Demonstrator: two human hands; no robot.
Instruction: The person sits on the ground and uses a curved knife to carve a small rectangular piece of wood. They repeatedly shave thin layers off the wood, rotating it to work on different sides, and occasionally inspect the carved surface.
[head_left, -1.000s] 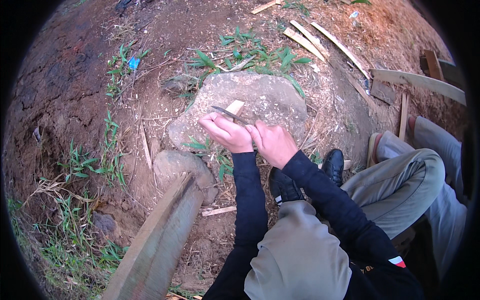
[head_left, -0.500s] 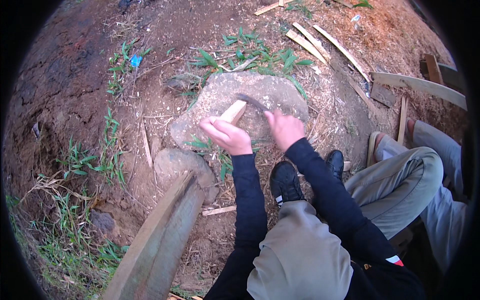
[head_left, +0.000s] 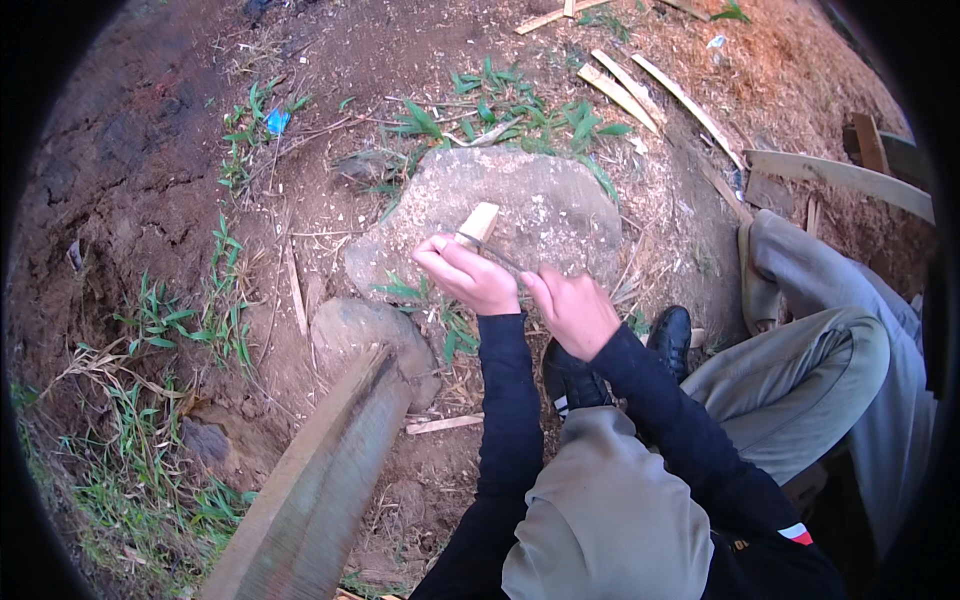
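A short, pale piece of wood (head_left: pixel 481 219) stands tilted over a large flat stone (head_left: pixel 560 205), its cut end pointing away from me. My left hand (head_left: pixel 472 276) is closed around its near part, which the fingers hide. My right hand (head_left: pixel 578 310) grips a knife with a thin, dark blade (head_left: pixel 497 256). The blade lies across the wood, close to my left fingers. The knife's handle is hidden inside my right fist. Both hands are almost side by side at the stone's near edge.
At the lower left a thick wooden beam (head_left: pixel 310 470) rests on a smaller stone (head_left: pixel 372 330). Wood strips (head_left: pixel 620 95) and a long board (head_left: pixel 840 178) lie at the far right. Another person's trousered leg (head_left: pixel 835 265) is on the right. Shavings and green plants cover parts of the ground.
My right hand has drawn the knife back toward me, from the wood's far end to near my left hand. My left hand has shifted slightly right. The other person's leg has moved.
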